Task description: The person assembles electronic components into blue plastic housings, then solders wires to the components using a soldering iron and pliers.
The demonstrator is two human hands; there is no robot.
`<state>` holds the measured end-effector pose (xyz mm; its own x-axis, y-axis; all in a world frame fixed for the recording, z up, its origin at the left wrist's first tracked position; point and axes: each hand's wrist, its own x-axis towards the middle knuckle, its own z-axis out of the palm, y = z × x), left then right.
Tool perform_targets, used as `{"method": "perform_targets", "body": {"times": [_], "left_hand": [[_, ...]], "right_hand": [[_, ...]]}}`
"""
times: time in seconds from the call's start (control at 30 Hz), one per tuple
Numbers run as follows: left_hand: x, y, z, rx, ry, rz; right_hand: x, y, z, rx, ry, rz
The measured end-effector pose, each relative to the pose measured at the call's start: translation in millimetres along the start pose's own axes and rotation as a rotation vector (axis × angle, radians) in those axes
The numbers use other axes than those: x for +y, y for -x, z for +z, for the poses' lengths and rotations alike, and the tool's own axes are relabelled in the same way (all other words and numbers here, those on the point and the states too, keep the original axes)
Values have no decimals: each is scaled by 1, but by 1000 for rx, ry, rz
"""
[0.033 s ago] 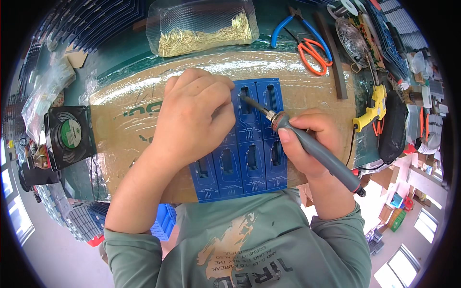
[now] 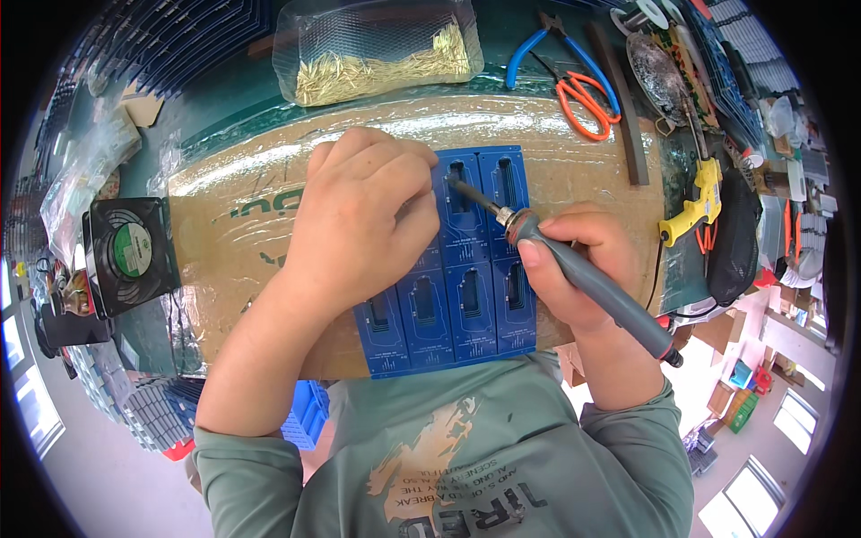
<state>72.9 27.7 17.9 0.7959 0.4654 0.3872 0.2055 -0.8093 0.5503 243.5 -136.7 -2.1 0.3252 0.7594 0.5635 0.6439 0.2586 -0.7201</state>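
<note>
Soldering iron point(image 2: 587, 278) gripped in right hand point(image 2: 574, 264), long axis far-left to near-right, tip in far slot of blue panel point(image 2: 466, 300) on worktop. Left hand point(image 2: 359, 220) fingers curled, pressing panel just left of tip.

Close head view, straight down
</note>
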Motion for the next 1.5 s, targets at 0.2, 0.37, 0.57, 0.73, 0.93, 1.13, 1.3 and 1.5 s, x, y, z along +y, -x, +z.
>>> {"method": "perform_targets", "body": {"times": [0.2, 0.37, 0.57, 0.73, 0.93, 1.13, 1.3, 1.5], "left_hand": [[0, 0, 1, 11, -15, 10], [0, 0, 2, 13, -27, 16], [1, 0, -7, -61, 9, -3], [2, 2, -10, -94, -1, 17], [2, 3, -8, -90, -23, 29], [2, 4, -6, -72, -30, 38], [2, 5, -5, -65, -42, 48], [3, 5, -4, -61, -64, 53]], "right_hand": [[1, 0, 1, 14, -21, -5], [1, 1, 2, 21, -29, -2], [-3, 2, -6, 22, 26, -30], [-4, 4, -5, 30, 36, -33], [0, 7, -3, 8, 24, -43], [0, 7, -5, -5, 69, -123], [-7, -4, -9, -131, 148, -285], [-8, -4, -5, -92, 140, -327]]}}
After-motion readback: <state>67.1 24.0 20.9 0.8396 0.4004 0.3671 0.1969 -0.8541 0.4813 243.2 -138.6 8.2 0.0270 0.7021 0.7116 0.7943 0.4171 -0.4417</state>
